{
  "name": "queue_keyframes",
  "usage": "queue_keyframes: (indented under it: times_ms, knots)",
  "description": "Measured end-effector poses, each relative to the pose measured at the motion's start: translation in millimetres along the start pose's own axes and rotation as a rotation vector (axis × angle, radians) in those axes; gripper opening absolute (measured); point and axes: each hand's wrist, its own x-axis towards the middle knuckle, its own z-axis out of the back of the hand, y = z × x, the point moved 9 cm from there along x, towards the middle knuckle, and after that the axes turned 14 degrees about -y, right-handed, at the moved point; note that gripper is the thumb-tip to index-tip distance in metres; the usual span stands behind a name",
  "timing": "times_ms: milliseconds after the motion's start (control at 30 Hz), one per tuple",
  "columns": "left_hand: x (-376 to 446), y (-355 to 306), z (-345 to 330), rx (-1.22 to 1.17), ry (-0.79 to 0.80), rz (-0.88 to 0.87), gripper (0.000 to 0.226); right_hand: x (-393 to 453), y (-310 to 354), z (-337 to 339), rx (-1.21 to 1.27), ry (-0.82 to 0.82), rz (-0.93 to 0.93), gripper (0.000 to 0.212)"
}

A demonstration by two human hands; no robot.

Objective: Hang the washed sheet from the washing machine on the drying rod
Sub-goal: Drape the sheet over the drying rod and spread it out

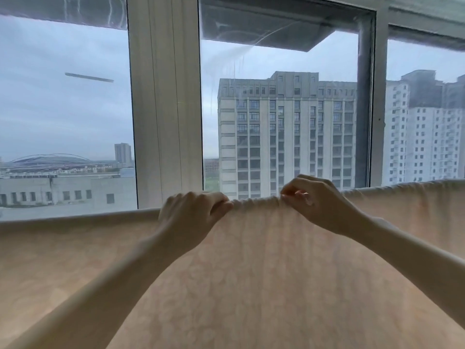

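Note:
A pale peach sheet (251, 273) with a faint floral pattern hangs across the whole width of the view, its top fold running from left to right. The drying rod is hidden under that fold. My left hand (191, 212) grips the bunched top edge of the sheet near the middle. A little to its right, my right hand (312, 197) pinches the same gathered edge with fingertips and thumb. Between the two hands the fabric is wrinkled into small pleats.
Straight ahead is a large window with a white frame post (166, 109) and a grey post (364, 109). Tall apartment buildings (284, 132) and a low stadium roof lie outside. The sheet blocks everything below its top edge.

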Motion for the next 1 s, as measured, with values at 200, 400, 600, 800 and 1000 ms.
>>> queue_keyframes:
  times_ms: [200, 400, 600, 800, 1000]
  knots:
    - [11, -29, -19, -0.002, -0.012, -0.014, 0.037, -8, -33, 20, -0.048, -0.037, 0.037, 0.007]
    - [23, -66, -44, 0.051, 0.005, 0.012, 0.039, -18, -61, 34, 0.064, -0.028, 0.128, 0.019]
    - [27, -84, -62, 0.105, -0.02, 0.117, 0.062, -21, -82, 48, 0.119, -0.052, 0.265, 0.007]
    - [24, -91, -58, 0.173, -0.039, 0.178, 0.053, 5, -107, 59, 0.131, -0.093, 0.225, 0.006]
    - [27, -107, -67, 0.197, 0.022, 0.195, 0.064, -8, -136, 66, 0.181, -0.002, 0.183, 0.01]
